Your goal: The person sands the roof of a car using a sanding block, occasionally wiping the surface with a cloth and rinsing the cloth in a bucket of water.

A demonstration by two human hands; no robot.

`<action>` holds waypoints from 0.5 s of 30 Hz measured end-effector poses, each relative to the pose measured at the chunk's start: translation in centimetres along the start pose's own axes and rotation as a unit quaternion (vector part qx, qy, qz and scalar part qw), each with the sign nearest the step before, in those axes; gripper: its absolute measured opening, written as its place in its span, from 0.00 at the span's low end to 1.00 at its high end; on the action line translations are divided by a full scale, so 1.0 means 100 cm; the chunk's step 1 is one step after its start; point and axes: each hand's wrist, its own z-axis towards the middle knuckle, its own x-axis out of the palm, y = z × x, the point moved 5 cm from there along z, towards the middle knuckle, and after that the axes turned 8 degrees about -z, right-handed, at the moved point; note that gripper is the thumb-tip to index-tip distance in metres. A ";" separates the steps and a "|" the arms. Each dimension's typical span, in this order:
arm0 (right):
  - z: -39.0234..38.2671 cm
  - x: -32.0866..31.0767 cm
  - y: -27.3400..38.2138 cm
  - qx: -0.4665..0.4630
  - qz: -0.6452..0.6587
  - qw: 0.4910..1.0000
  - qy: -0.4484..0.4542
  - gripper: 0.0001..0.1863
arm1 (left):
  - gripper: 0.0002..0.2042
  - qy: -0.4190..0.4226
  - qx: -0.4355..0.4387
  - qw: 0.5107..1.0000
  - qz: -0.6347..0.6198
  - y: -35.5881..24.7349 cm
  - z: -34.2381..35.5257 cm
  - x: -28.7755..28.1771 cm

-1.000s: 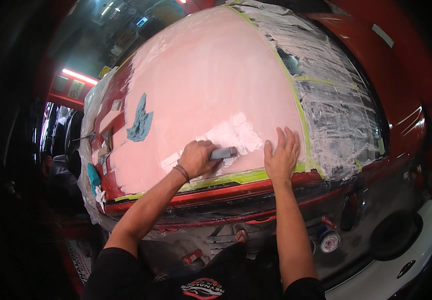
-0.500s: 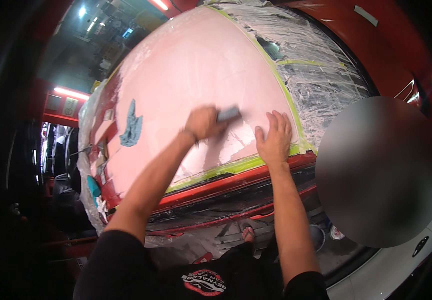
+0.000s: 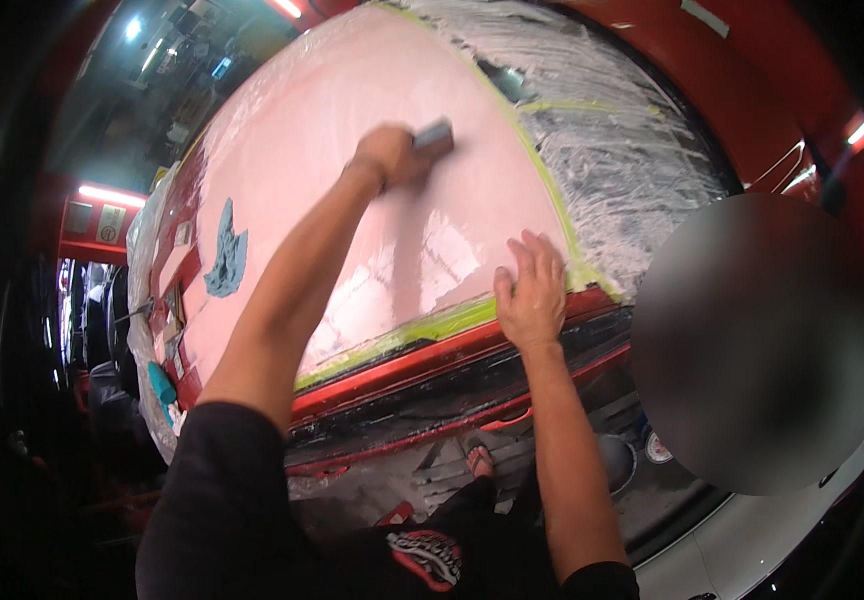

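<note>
Resting on pink panel near its taped corner, right hand is spread, fingers released; farther inside panel edges, amid open room, gray block is grasped by left hand.

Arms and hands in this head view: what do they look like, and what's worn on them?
The left hand and right hand are human and ungloved. Short black sleeves leave both forearms bare, and a thin dark band circles the left wrist.
</note>
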 end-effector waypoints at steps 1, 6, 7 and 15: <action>0.006 -0.008 -0.019 0.019 -0.010 1.000 -0.017 0.25 | 0.26 0.024 0.028 0.999 0.012 -0.028 -0.022 0.010; -0.001 0.006 -0.044 0.118 0.032 0.992 0.015 0.29 | 0.21 0.056 0.104 0.984 -0.132 -0.037 -0.167 0.068; 0.007 0.018 -0.022 0.093 0.022 0.995 0.035 0.29 | 0.19 -0.018 0.141 0.987 -0.078 -0.004 -0.177 0.060; 0.011 -0.004 -0.005 0.072 0.025 0.997 -0.019 0.24 | 0.23 -0.090 0.051 0.995 -0.005 -0.006 0.058 -0.011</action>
